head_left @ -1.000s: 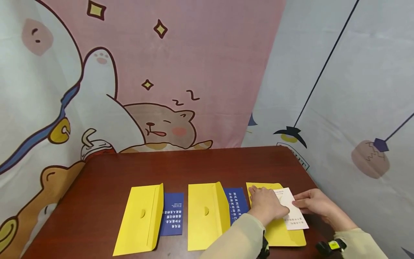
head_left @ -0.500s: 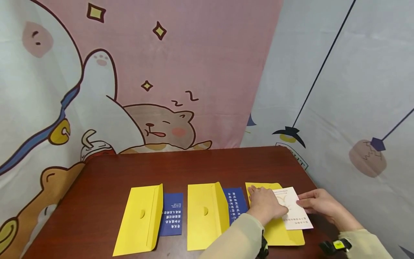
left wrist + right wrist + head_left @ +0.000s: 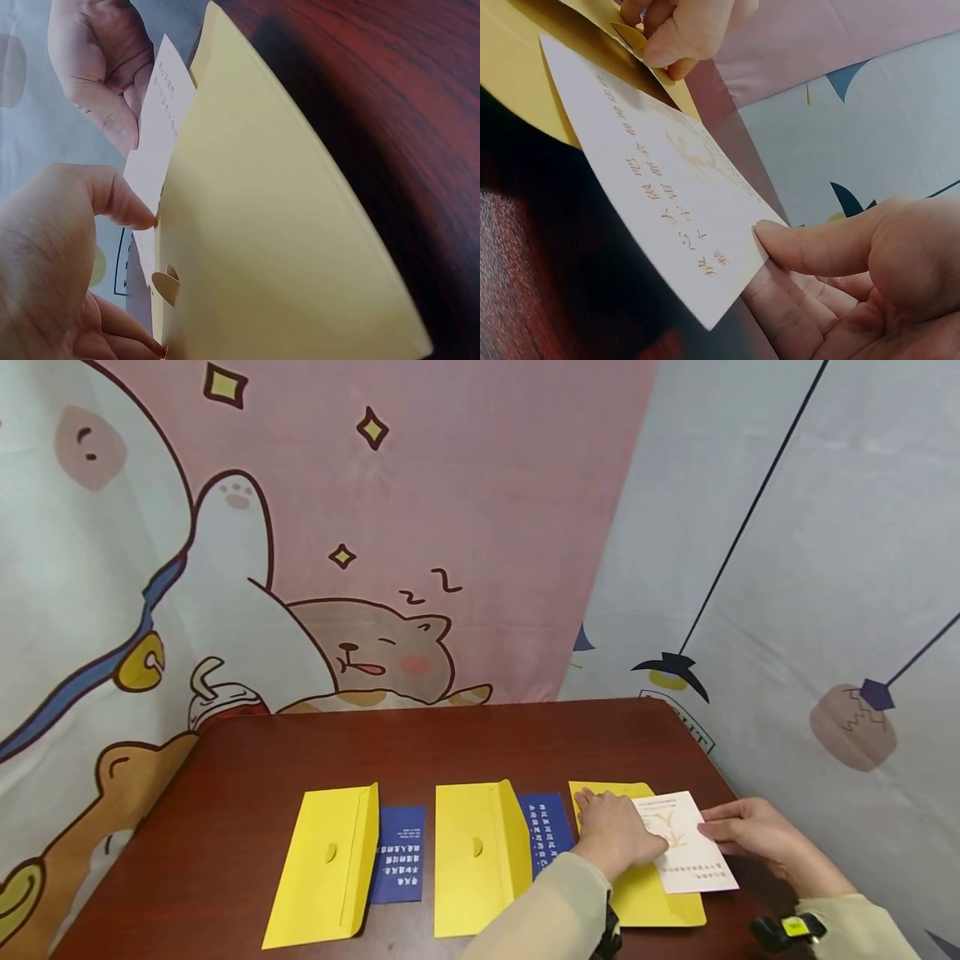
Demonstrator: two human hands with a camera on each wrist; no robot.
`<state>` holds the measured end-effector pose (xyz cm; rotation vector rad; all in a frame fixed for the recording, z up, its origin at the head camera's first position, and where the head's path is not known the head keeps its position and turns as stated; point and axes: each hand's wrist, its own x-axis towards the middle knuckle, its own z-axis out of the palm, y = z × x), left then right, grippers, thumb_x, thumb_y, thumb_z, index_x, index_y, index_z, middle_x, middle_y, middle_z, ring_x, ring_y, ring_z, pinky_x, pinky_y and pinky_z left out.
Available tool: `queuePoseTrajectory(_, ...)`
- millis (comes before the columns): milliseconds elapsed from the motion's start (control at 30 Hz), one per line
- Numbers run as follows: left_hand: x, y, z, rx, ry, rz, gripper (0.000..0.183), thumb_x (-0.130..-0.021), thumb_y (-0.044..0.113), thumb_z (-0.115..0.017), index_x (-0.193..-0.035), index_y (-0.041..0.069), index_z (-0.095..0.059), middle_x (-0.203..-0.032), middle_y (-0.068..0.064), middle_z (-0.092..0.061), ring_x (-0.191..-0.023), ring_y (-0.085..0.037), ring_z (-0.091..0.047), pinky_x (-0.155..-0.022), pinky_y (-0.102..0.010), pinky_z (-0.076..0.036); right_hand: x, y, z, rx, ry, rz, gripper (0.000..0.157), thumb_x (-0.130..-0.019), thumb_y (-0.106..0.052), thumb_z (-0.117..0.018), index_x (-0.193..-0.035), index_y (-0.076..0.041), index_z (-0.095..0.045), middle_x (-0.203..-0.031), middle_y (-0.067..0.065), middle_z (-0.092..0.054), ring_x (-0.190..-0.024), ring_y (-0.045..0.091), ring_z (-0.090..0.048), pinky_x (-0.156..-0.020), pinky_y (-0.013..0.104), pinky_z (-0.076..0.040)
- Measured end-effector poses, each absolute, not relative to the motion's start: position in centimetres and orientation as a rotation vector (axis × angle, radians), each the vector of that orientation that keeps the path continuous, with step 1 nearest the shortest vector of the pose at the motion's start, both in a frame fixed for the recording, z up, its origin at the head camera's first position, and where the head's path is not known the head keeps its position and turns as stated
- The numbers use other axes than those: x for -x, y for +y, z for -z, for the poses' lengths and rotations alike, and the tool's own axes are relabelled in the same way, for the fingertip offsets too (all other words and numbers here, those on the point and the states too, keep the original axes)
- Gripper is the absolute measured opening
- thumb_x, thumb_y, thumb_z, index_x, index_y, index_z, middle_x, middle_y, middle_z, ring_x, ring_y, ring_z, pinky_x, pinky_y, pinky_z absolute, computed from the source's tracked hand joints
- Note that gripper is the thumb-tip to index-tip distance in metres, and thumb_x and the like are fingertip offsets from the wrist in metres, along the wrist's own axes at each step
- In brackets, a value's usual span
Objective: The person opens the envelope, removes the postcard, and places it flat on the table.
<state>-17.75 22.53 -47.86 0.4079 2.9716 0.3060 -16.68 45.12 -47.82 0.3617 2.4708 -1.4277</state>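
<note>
With thumb and fingers, my right hand (image 3: 753,835) pinches the outer edge of a white card (image 3: 701,864) printed with gold characters. The card's inner end sits in the mouth of the rightmost yellow envelope (image 3: 656,906). My left hand (image 3: 613,835) holds that envelope at its opening side. In the left wrist view, the left thumb (image 3: 127,202) is at the mouth's edge, beside a small half-round tab (image 3: 166,287). The right wrist view shows the card (image 3: 656,176) slanting out of the envelope, with the right thumb (image 3: 817,247) on top and fingers beneath.
Two more yellow envelopes lie to the left, one in the middle (image 3: 472,860) and one further left (image 3: 322,868). A blue card with white characters sticks out from each, the left one (image 3: 401,856) and the middle one (image 3: 546,835). A patterned cloth (image 3: 480,527) hangs behind the brown table (image 3: 450,735).
My right hand has moved rightward with the white card, and more of the card shows outside the envelope. The left hand has stayed in place on the envelope.
</note>
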Motion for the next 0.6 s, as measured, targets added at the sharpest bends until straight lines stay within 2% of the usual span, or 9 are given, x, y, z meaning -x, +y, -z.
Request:
queuePoseTrajectory(433,17.9,22.5,48.0,-0.416,2.971,-0.32,0.071,-0.081,0.077,-0.066,-0.118,0.019,-0.08,-0.128,0.003,-0.072,-0.136,-0.029,-0.057,-0.119,-0.051,-0.036,16.6,46.0,47.3,-0.35,2.477,1.446,0.045,-0.097,-0.002,-0.071,-0.124,0.03,-0.054,-0.097,0.016,-0.076,-0.083,0.024,-0.075,-0.071,0.038,-0.064)
queuePoseTrajectory(533,18.0,22.5,48.1,-0.409,2.96,-0.351,0.07,-0.081,0.076,-0.066,-0.115,0.017,-0.081,-0.128,0.002,-0.072,-0.137,-0.029,-0.057,-0.119,-0.052,-0.035,16.7,46.1,47.1,-0.337,2.476,1.448,0.045,-0.098,-0.001,-0.07,-0.125,0.031,-0.053,-0.098,0.018,-0.076,-0.083,0.025,-0.075,-0.072,0.039,-0.064)
queuePoseTrajectory(600,18.1,22.4,48.1,-0.412,2.958,-0.374,0.068,-0.08,0.076,-0.067,-0.106,0.015,-0.082,-0.125,0.002,-0.074,-0.136,-0.028,-0.058,-0.119,-0.052,-0.035,16.7,46.2,47.0,-0.343,2.479,1.444,0.045,-0.098,-0.001,-0.069,-0.125,0.031,-0.052,-0.097,0.017,-0.076,-0.083,0.026,-0.076,-0.072,0.039,-0.064)
